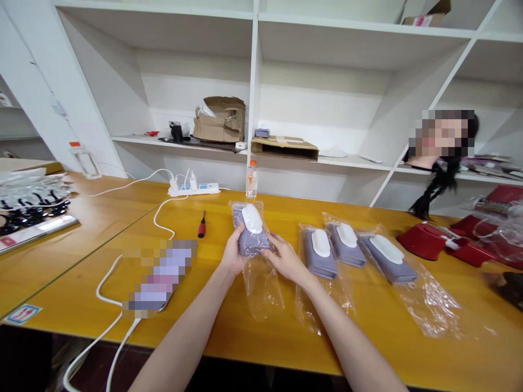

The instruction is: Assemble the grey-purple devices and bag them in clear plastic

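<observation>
White shelving [255,81] is set behind the table [229,337], over which a bagged purple-grey bundle [254,242] is pinched by the fingers of the left hand [233,253] and right hand [286,258]; three similar bundles [350,255] are laid to its right.

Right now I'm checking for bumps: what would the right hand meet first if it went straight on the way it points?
The right hand would first meet the white-topped, clear-bagged, grey-purple folded bundle between both hands, which it seems to touch, though exact depth there is unclear.
</observation>
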